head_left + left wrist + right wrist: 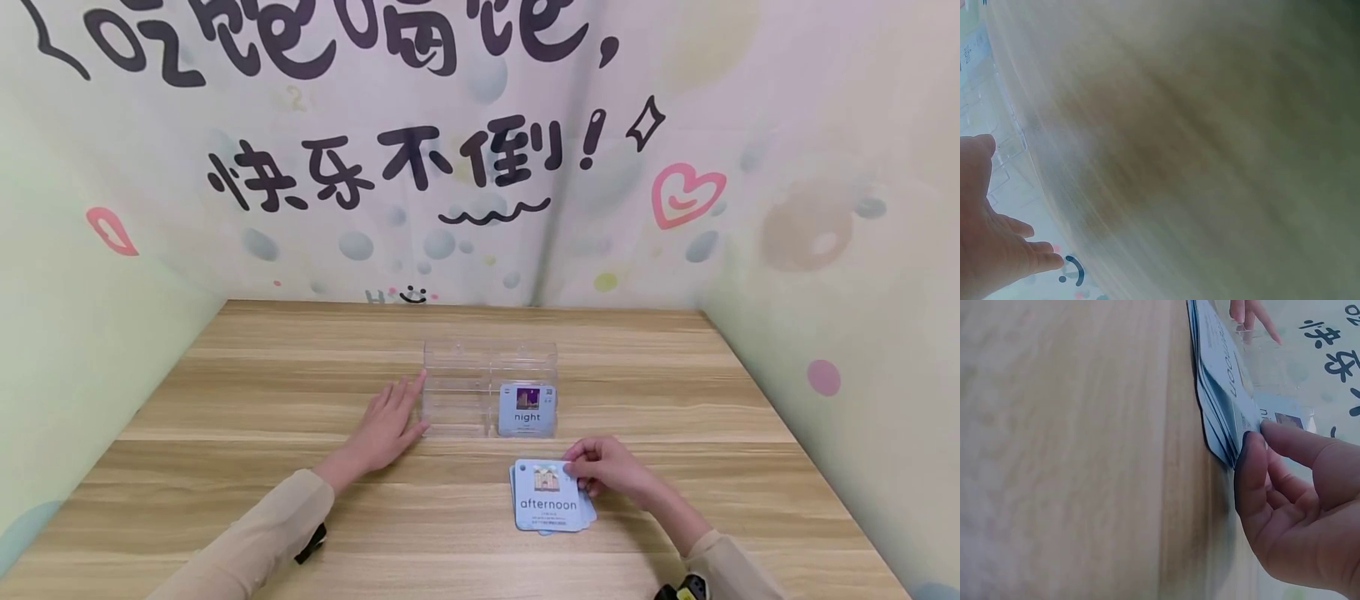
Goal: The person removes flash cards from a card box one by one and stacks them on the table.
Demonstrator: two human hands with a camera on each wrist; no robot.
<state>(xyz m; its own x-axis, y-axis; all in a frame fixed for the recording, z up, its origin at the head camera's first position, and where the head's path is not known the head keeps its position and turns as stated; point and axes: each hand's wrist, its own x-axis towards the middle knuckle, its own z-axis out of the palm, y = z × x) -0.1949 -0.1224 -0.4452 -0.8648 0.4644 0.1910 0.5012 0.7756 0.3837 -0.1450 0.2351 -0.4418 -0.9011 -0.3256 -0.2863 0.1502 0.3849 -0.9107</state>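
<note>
A clear plastic card holder (457, 392) stands on the table, divided into compartments. Its lower right compartment holds a blue "night" card (527, 410). My left hand (386, 429) has its fingers spread, fingertips right at the holder's left side. In front of the holder lies a fanned stack of cards with a pale blue "afternoon" card (546, 496) on top. My right hand (611, 467) pinches that top card at its upper right corner, between thumb and finger. The layered card edges (1213, 412) show below the top card in the right wrist view.
The wood-grain table (300, 367) meets a printed wall sheet (480, 250) at the back, with large dark characters on it. Pale walls rise along the left and right sides. A black strap (311, 543) shows near the left sleeve.
</note>
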